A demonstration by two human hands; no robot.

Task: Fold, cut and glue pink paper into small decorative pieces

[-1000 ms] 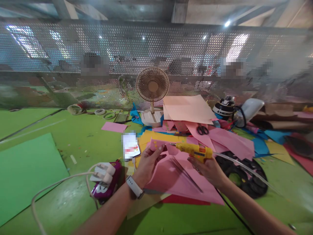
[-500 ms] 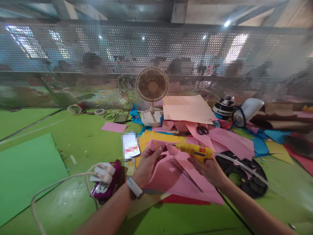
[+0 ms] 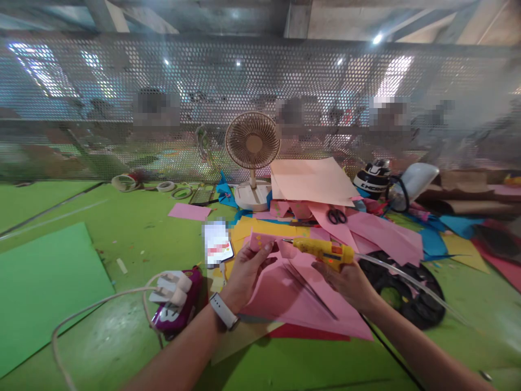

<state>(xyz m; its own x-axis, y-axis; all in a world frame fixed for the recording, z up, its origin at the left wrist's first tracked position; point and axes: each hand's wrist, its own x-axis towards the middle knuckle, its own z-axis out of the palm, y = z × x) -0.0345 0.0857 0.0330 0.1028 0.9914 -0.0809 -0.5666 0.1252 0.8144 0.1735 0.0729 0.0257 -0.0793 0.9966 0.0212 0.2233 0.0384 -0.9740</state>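
My left hand (image 3: 248, 271) pinches the upper edge of a folded pink paper piece (image 3: 293, 293) that lies on a pile of coloured sheets. My right hand (image 3: 348, 282) grips a yellow glue gun (image 3: 323, 251), held level with its nozzle pointing left, close to the pink fold beside my left thumb. A clear glue stick (image 3: 407, 282) trails from the gun's back toward the right. A white watch sits on my left wrist.
A phone (image 3: 217, 244) lies left of the paper pile, a purple power strip with white plugs (image 3: 175, 301) nearer me. Behind stand a small fan (image 3: 253, 157), scissors (image 3: 337, 216), a helmet (image 3: 372, 179) and loose sheets. A green sheet (image 3: 44, 282) lies left; a black ring (image 3: 407, 293) lies right.
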